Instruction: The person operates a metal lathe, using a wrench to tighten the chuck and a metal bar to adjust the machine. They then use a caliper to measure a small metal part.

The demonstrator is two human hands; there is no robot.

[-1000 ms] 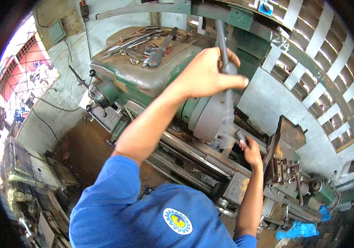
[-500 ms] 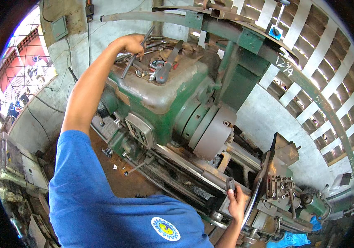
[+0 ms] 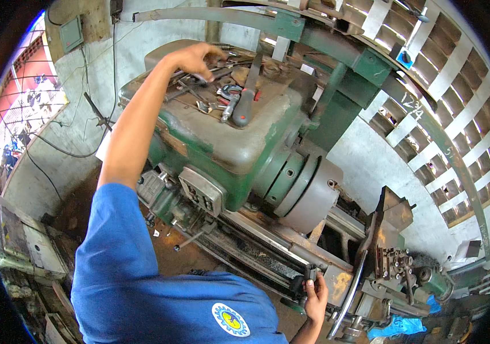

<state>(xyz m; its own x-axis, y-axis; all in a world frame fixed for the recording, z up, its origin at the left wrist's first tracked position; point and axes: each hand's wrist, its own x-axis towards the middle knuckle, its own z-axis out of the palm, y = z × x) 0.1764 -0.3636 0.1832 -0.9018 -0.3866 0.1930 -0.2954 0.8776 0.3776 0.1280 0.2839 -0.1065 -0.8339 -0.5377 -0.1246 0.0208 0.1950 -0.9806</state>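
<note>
My left hand [image 3: 196, 60] reaches over the top of a green lathe headstock [image 3: 216, 135]. Its fingers are spread and curved, with nothing visible between them. Beneath and around it lie several loose metal tools, among them a T-shaped rod [image 3: 186, 89]. A file with a dark grey handle [image 3: 242, 112] lies to the right of that hand, beside a small blue-and-silver tool [image 3: 230, 94]. Low on the right, my right hand [image 3: 316, 295] is closed on a short dark metal piece [image 3: 311, 272], held over the lathe bed; its exact kind is unclear.
A large round chuck [image 3: 313, 195] projects from the headstock's right side. Further right stand the tool post [image 3: 394, 262] and carriage, with a blue plastic bag [image 3: 396, 327] below. A curved green beam [image 3: 428, 120] crosses behind. An old grey cabinet [image 3: 27, 241] stands at left.
My left hand has let go of the long metal rod and opened over the tools. My right hand, still holding the dark piece, has shifted slightly left and down. The whole view has shifted.
</note>
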